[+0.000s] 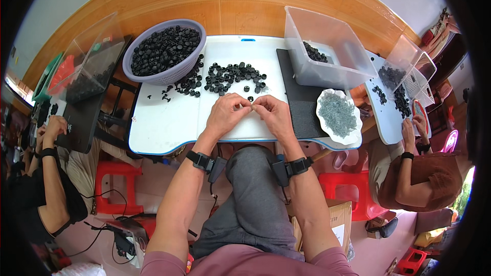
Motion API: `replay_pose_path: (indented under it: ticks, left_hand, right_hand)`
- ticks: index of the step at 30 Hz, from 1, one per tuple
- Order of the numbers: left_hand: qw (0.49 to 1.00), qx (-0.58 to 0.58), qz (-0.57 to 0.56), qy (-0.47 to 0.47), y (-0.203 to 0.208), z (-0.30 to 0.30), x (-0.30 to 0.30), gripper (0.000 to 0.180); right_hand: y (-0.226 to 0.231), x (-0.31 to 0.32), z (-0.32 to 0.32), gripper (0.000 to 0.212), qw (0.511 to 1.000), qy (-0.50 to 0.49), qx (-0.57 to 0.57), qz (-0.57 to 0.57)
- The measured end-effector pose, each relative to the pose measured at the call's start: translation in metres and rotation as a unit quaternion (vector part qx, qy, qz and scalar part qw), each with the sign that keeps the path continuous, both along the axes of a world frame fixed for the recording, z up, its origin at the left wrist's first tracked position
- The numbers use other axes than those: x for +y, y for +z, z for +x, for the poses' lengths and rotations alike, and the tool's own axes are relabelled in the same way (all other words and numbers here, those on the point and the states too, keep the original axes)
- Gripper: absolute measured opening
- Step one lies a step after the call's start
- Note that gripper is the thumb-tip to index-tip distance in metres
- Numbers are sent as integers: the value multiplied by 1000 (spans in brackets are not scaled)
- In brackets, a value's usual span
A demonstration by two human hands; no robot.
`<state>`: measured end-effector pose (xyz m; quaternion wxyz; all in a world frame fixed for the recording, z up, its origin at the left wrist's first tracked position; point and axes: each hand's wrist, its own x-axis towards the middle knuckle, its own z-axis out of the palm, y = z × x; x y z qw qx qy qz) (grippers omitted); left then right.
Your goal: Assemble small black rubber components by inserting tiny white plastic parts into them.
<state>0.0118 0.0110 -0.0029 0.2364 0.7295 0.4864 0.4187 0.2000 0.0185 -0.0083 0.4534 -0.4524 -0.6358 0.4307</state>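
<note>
My left hand (226, 114) and my right hand (273, 115) meet over the near part of the white table (163, 128). Both are closed in a pinch, fingertips almost touching. Whatever they hold is too small to make out. Just beyond the fingertips sits a small round black cap (250, 99), with another black cap (246, 89) a little farther off. A loose spread of black caps (232, 77) lies past them. To the right, a scalloped white dish (352, 134) holds a heap of small, thin, greyish translucent pieces (337, 114).
A lilac basket (134, 71) heaped with black parts stands at the far left. A clear plastic bin (327, 74) with some black parts rests on a dark mat (302, 107) at the right. People work at tables on either side. Red stools (116, 186) stand below.
</note>
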Motion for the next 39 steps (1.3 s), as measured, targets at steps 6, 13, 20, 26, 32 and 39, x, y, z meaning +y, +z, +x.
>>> replay_pose_path:
  ticks: [6, 13, 20, 26, 32, 39]
  left_hand:
    - [998, -60, -4, 18, -2, 0, 1, 14]
    - [998, -25, 48, 23, 0, 3, -2, 13]
    - [1000, -26, -8, 7, -2, 0, -2, 17]
    - [1000, -6, 7, -3, -3, 1, 0, 16]
    - [999, 3, 31, 19, -1, 3, -1, 14]
    - [1000, -5, 17, 24, -5, 1, 1, 13]
  right_hand:
    - [1, -2, -4, 12, 998, -44, -22, 27]
    - [-3, 0, -4, 12, 995, -90, -37, 22]
    - [-1, -2, -5, 13, 998, -51, -35, 30]
    - [-4, -2, -4, 14, 999, -44, -11, 28]
    - [-3, 0, -3, 14, 999, -44, -18, 7]
    - [7, -3, -5, 15, 997, -27, -62, 24]
